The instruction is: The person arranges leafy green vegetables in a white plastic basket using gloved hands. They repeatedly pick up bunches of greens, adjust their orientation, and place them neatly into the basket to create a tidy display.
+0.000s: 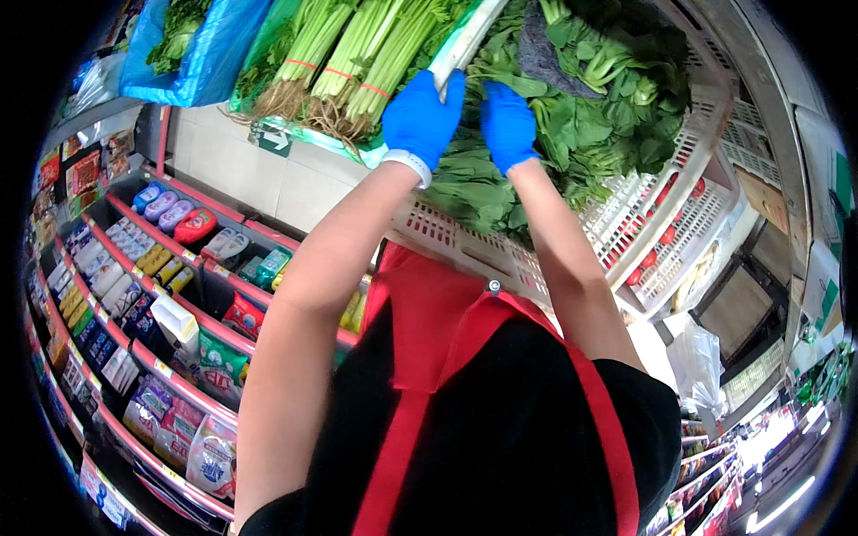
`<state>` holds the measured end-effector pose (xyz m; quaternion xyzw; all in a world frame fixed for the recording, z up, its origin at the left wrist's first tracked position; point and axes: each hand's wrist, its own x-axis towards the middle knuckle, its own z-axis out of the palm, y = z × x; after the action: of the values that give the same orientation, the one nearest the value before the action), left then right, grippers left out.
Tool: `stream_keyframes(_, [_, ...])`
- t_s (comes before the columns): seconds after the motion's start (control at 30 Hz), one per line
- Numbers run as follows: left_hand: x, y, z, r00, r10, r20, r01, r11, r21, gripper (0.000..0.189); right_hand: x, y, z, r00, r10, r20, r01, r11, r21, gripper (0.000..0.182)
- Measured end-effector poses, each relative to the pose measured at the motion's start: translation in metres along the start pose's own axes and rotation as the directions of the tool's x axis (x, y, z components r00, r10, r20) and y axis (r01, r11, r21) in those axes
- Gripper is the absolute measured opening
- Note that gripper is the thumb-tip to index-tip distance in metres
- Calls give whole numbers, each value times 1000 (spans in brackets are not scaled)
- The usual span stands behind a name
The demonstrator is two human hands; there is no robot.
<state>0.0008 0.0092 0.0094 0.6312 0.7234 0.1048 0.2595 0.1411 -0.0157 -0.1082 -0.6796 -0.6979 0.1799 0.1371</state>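
Note:
My left hand [423, 119], in a blue glove, lies at the near end of a white crate rim [469, 43]. Its thumb and fingers sit on either side of the rim; whether they grip it is unclear. My right hand [508, 127], also gloved in blue, reaches into dark leafy greens [570, 130], its fingertips partly hidden there. More leafy greens [466, 191] lie below and between both hands in a white slatted plastic crate [462, 238]. Left of my left hand rest several celery bunches [362, 74] with roots, tied with red bands.
A blue plastic bag [208, 60] holding greens is at the upper left. Shelves with red edges [194, 261] carry packaged household goods on the left. A second crate [697, 234] with red produce [650, 258] stands at right, near a hanging clear plastic bag [697, 365].

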Motion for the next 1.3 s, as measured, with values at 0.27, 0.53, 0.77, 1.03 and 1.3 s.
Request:
stream_keyframes(0.27, [2,1,3,999,20,-26,-18,999,48,49,1,-7,-1,996,-16,87,8,996,86,38])
stream_keyframes(0.53, [-2,7,-3,1000,26,-11,-25,999,48,50,-36,63,-16,897,411,-163,-419,908,-16,34])
stream_keyframes(0.77, [-1,4,-2,999,45,-30,-44,999,31,49,-40,90,-5,875,482,-40,-483,866,-129,42])
stream_keyframes(1.03, [-1,2,-4,999,11,38,-11,1000,-15,52,-61,102,-46,853,520,38,-520,845,126,40])
stream_keyframes(1.3, [1,6,-4,999,22,48,-20,999,-30,52,-54,95,-14,998,-8,-63,-29,822,-569,39])
